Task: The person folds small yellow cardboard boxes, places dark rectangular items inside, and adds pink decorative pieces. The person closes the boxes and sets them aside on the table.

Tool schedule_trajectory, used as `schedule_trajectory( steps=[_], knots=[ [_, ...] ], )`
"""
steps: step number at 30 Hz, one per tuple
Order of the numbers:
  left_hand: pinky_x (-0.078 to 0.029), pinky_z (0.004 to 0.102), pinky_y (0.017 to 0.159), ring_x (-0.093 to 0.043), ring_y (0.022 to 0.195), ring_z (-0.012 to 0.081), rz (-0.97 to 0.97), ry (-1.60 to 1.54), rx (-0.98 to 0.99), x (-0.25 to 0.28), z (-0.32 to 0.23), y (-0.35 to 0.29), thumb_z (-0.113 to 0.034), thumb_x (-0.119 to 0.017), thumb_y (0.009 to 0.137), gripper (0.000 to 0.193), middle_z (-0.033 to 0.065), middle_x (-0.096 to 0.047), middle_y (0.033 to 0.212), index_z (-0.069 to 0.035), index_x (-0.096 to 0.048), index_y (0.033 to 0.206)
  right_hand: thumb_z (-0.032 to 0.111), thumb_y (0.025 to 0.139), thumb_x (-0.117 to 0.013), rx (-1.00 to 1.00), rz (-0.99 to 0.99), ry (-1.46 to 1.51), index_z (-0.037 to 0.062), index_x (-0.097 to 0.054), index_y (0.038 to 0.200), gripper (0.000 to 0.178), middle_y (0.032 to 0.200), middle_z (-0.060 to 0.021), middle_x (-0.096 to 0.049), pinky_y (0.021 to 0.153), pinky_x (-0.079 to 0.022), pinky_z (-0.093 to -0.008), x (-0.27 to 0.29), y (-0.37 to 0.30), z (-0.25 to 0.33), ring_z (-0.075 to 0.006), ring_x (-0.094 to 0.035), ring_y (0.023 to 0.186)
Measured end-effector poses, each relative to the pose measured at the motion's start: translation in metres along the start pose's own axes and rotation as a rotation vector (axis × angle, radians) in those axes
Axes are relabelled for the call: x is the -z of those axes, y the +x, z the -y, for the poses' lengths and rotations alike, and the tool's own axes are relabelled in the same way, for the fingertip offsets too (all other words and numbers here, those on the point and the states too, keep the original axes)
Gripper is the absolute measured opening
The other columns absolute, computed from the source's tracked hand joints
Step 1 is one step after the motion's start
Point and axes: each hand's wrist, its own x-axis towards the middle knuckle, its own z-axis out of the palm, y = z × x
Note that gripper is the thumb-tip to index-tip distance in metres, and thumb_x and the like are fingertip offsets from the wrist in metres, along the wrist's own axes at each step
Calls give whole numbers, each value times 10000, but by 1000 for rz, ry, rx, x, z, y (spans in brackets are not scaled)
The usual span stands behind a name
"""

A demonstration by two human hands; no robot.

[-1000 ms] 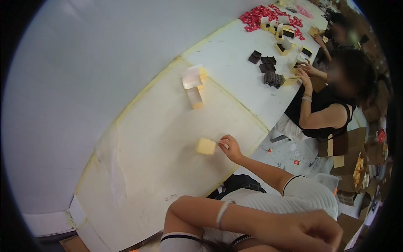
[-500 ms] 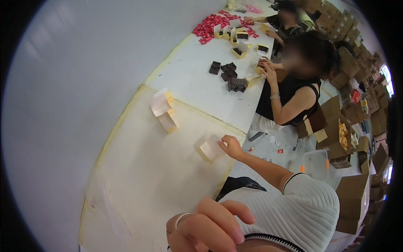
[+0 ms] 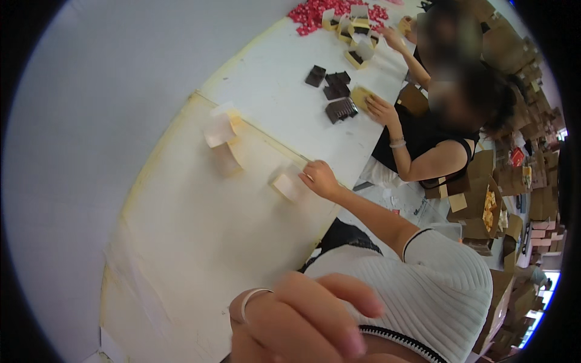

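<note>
Since half a second ago, left hand (image 3: 302,330) rises nearer the lens, fingers curled, empty, bracelet at wrist. Right hand (image 3: 321,179) stays pinching small pale box (image 3: 289,183) on cream table (image 3: 181,242), right of two similar boxes (image 3: 221,139). Handling continues.

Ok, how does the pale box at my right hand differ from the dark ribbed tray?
The pale box is cream and plain; the dark ribbed tray is brown and grooved. The pale box touches your right hand; the dark ribbed tray lies by another person's hand. Both rest on the table.
</note>
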Motion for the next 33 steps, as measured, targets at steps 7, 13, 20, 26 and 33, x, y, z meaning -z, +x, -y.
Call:
schedule_trajectory(
  steps=[7, 13, 20, 26, 33],
  knots=[
    [-253, 463, 1023, -281, 1227, 278, -57, 1165, 516, 168, 122, -53, -152, -638, 724, 620, 143, -307, 1300, -65, -347, 1265, 210, 785, -592, 80, 309, 260, 40, -593, 782, 171, 772, -133, -564, 699, -433, -401, 31, 53, -50, -319, -545, 786],
    [-271, 413, 1022, -252, 1254, 339, 71, 1700, 1014, 208, 160, -118, -144, -705, 675, 815, 188, -203, 1386, -98, -259, 1356, 115, 726, -587, -76, -15, -68, 59, -583, 947, 228, 906, -128, -561, 716, -456, -407, 55, 131, -137, -299, -550, 847],
    [-365, 391, 940, -348, 1173, 326, 109, 1807, 1210, 220, 188, -125, -93, -696, 668, 696, 183, -195, 1388, -98, -380, 1289, 97, 716, -571, -95, 307, -645, 85, -527, 1000, 288, 1014, -138, -527, 752, -435, -454, 28, 191, -234, -300, -523, 959],
    [-359, 441, 944, -386, 1172, 349, 367, 1920, 879, 231, 193, -125, -51, -689, 632, 569, 159, -213, 1399, -121, -508, 1166, 168, 701, -658, 228, 33, -200, 77, -475, 1117, 464, 994, -148, -533, 819, -403, -412, 43, 211, -186, -304, -531, 900],
    [-430, 379, 862, -465, 1094, 325, 251, 1696, 907, 264, 202, -148, -154, -744, 624, 217, 167, -394, 1277, -45, -567, 684, 395, 822, -556, -728, 597, 1572, 95, -441, 1141, 452, 948, -124, -588, 750, -458, -327, 116, 94, -46, -198, -565, 829]
  ],
)
